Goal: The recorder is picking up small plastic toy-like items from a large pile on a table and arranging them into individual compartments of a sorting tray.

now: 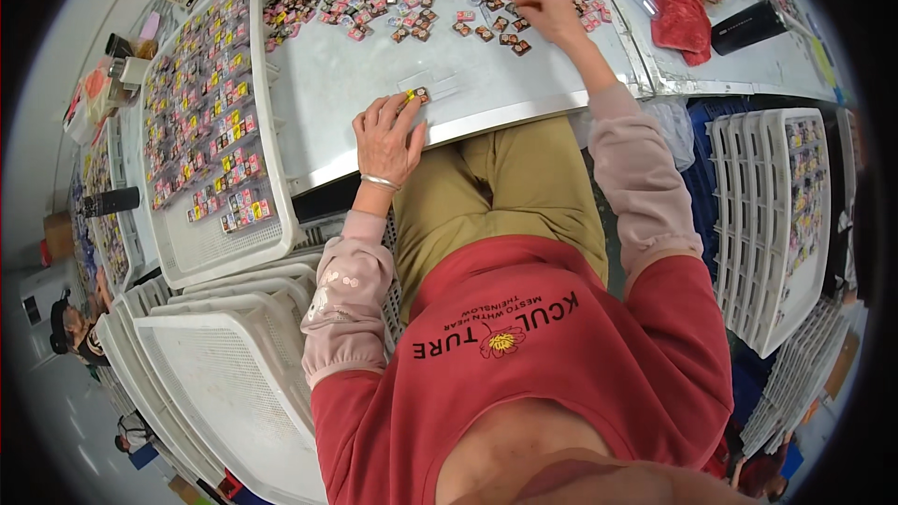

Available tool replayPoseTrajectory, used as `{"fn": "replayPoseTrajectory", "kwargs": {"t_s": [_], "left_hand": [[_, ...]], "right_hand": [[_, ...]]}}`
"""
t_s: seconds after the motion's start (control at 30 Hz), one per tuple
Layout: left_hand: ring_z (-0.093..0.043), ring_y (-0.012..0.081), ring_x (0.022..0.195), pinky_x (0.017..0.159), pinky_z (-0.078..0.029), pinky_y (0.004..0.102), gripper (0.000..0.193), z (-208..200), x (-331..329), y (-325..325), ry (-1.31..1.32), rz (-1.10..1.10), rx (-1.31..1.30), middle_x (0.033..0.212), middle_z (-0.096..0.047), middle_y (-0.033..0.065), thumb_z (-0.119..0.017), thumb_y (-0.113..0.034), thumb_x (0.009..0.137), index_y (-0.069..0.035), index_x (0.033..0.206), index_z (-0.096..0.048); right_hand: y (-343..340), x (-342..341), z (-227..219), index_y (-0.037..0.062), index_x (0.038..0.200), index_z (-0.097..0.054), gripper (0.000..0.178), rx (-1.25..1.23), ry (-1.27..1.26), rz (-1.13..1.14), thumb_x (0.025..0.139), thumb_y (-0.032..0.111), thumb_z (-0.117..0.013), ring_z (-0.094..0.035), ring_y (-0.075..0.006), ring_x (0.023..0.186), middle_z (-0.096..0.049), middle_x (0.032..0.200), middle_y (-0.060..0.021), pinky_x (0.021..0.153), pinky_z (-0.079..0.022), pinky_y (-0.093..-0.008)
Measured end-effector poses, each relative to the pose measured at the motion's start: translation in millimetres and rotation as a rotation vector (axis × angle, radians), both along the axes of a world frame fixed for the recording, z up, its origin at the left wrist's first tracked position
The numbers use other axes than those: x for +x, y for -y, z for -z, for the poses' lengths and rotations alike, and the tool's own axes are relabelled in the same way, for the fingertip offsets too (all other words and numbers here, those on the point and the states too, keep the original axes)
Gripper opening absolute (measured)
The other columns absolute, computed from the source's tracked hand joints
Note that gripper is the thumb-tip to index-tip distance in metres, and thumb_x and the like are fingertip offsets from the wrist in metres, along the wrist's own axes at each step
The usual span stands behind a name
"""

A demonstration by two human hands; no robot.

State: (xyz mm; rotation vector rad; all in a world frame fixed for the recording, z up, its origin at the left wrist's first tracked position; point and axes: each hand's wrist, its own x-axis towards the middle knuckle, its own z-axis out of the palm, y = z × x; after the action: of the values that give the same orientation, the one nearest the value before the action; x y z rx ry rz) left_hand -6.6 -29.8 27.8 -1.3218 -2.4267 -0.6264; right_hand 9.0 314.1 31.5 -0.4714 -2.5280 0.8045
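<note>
Near the table's front edge lies my left hand [388, 142], its fingers loosely stretched and the thumb apart. Its fingertips touch a small black-and-yellow block-like piece [420, 94] beside a clear plastic holder [438, 84] that is hard to see against the white tabletop. Farther off to the right, my right hand [552, 17] is closed in a pinch at the near edge of a wide spread of small pieces [412, 0] in pink, black and yellow. What sits between those fingertips is hidden.
At the left, a white tray [281, 189] bears rows of filled clear packs. Stacked white trays [201, 355] stand below it, with more trays [748, 215] at the right. A red cloth [678, 9] and a black cylinder [748, 28] lie on the right-hand table. Other people are at the lower left.
</note>
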Motion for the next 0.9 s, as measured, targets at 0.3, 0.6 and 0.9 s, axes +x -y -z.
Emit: {"fn": "replayPoseTrajectory", "kwargs": {"t_s": [0.3, 0.6, 0.9], "left_hand": [[-0.048, 0.0266, 0.108, 0.089, -0.035, 0.0383, 0.035, 2.9, -7.0, 0.7, 0.078, -0.004, 0.139, 0.115, -0.055, 0.0064, -0.058, -0.014, 0.077, -0.010, 0.112, -0.060], [-0.050, 0.0266, 0.104, 0.089, -0.036, 0.0385, 0.029, 5.2, -5.2, -19.8, 0.066, 0.093, 0.130, 0.110, -0.057, 0.0070, -0.060, -0.010, 0.075, -0.007, 0.103, -0.060], [-0.051, 0.0282, 0.103, 0.087, -0.039, 0.0397, 0.028, 5.4, -4.4, -17.6, 0.096, 0.080, 0.207, 0.107, -0.057, 0.0094, -0.063, -0.008, 0.072, -0.004, 0.099, -0.060]], "right_hand": [[-1.0, -12.6, 10.6, 0.0098, 0.103, -0.065, 0.032, 0.165, 0.030, -0.108, 0.072, 0.011, -0.062, -0.061, -0.0322, 0.085, -0.063, 0.091, -0.0137, 0.081, -0.049, -0.0398], [125.7, 3.5, 8.5, 0.0047, 0.086, -0.065, 0.017, -0.523, 0.040, -0.446, 0.070, 0.012, -0.068, -0.061, -0.0142, 0.065, -0.063, 0.071, -0.0064, 0.062, -0.049, -0.0274], [152.3, 5.5, 2.9, 0.0068, 0.088, -0.068, 0.018, -0.307, -0.026, -0.212, 0.072, 0.014, -0.065, -0.065, -0.0234, 0.064, -0.065, 0.069, -0.0127, 0.061, -0.051, -0.0320]]}}
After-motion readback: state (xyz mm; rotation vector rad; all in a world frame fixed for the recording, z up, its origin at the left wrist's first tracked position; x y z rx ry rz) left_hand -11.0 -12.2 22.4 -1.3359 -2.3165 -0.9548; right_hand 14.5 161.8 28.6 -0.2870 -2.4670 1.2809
